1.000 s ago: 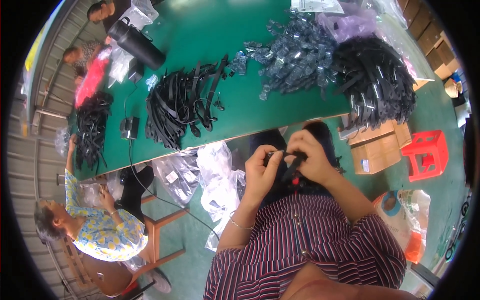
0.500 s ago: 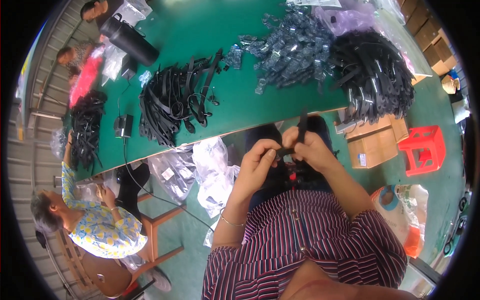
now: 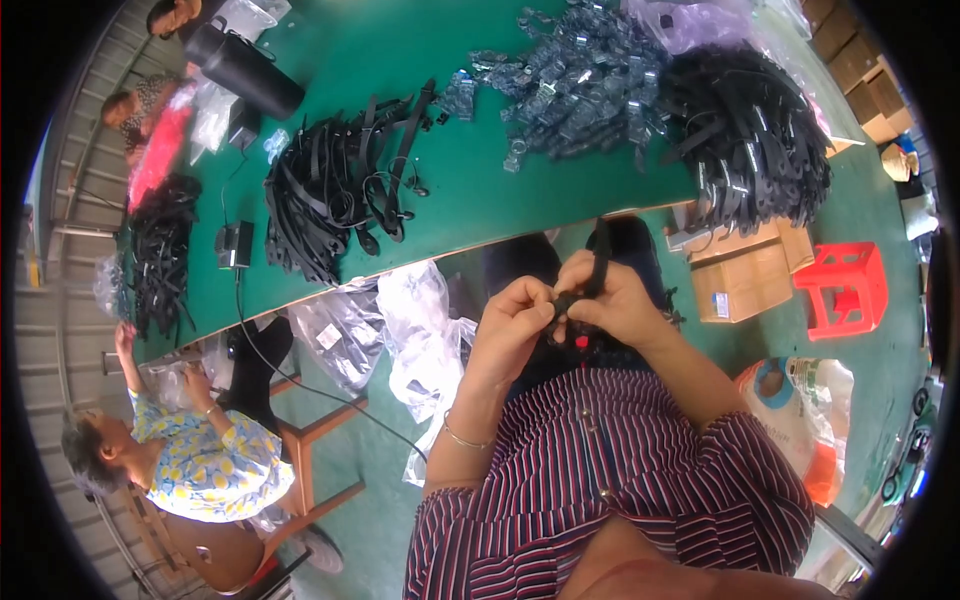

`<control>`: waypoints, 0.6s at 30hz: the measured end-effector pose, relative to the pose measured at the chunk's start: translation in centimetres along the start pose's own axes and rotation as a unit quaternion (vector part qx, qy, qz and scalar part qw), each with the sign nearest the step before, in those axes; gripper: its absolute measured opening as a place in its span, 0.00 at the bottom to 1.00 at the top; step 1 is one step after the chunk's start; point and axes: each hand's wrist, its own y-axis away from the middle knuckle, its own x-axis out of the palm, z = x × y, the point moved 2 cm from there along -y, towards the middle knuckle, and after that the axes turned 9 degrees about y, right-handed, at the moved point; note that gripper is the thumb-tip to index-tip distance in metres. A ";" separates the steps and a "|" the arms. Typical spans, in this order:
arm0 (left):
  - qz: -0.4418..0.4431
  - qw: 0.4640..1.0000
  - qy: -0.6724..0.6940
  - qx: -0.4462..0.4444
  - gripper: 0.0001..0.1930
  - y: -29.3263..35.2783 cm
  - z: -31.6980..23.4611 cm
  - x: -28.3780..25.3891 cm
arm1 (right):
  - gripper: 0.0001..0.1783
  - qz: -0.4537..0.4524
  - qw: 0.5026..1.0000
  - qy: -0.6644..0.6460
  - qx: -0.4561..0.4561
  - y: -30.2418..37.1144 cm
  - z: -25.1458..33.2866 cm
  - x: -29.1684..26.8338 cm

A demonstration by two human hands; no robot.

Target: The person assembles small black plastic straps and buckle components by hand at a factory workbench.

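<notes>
**Both hands on one black strap**

Held above the lap, just off the near edge of the green table [image 3: 470,200]: black strap [image 3: 598,255], upper end standing up past the knuckles. Left hand [image 3: 512,322] pinched on its lower end; right hand [image 3: 612,305] clenched around it, fingertips touching the left. Further up the tabletop: heap of black straps [image 3: 330,185], pile of clear packets [image 3: 570,85].

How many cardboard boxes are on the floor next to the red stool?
2 by the red stool: one brown cardboard box beside it, another just behind, half under the green table. More boxes sit farther right; some may be hidden.
</notes>
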 end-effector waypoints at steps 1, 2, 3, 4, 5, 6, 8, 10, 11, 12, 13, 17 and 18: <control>-0.009 0.999 -0.044 -0.010 0.07 0.0 0.1 -0.1 | 0.10 -0.001 1.000 0.000 0.000 -0.1 -0.2 -0.1; -0.009 0.999 -0.043 -0.011 0.07 0.0 0.1 -0.1 | 0.09 0.002 0.998 0.048 -0.027 -0.1 -0.3 -0.2; -0.023 0.999 -0.041 -0.015 0.07 0.0 0.1 0.0 | 0.09 0.006 0.994 0.095 -0.055 -0.2 -0.4 -0.2; -0.039 0.998 -0.038 -0.018 0.07 0.0 0.1 -0.1 | 0.09 0.006 0.994 0.095 -0.054 -0.3 -0.6 -0.3; -0.039 0.998 -0.038 -0.019 0.07 0.1 0.2 -0.1 | 0.09 0.008 0.982 0.163 -0.090 -0.4 -0.7 -0.3; -0.046 0.998 -0.027 -0.013 0.06 0.1 0.2 -0.1 | 0.09 0.011 0.965 0.231 -0.125 -0.4 -0.6 -0.3; -0.053 0.998 -0.016 -0.006 0.06 0.1 0.5 -0.1 | 0.07 0.011 0.963 0.246 -0.107 -0.4 -0.2 -0.3; -0.046 0.998 0.047 0.011 0.07 -0.1 0.9 0.0 | 0.06 0.012 0.961 0.261 -0.090 -0.4 0.1 -0.3; -0.046 0.998 0.046 0.011 0.07 -0.1 0.8 0.1 | 0.06 -0.054 0.968 0.230 -0.087 -0.4 0.3 -0.6; -0.073 0.996 0.006 0.045 0.08 0.0 0.4 0.2 | 0.08 -0.119 0.969 0.198 -0.085 -0.3 0.4 -1.0; -0.101 0.991 -0.035 0.080 0.09 0.1 0.2 0.1 | 0.13 -0.162 0.968 0.171 -0.082 -0.4 0.5 -1.8; -0.089 0.965 -0.199 0.146 0.09 0.4 -0.3 0.1 | 0.14 -0.079 0.960 0.256 0.086 0.1 0.9 -2.0; -0.088 0.965 -0.199 0.145 0.09 0.4 -0.3 0.3 | 0.14 -0.022 0.956 0.265 0.121 0.1 0.0 -1.7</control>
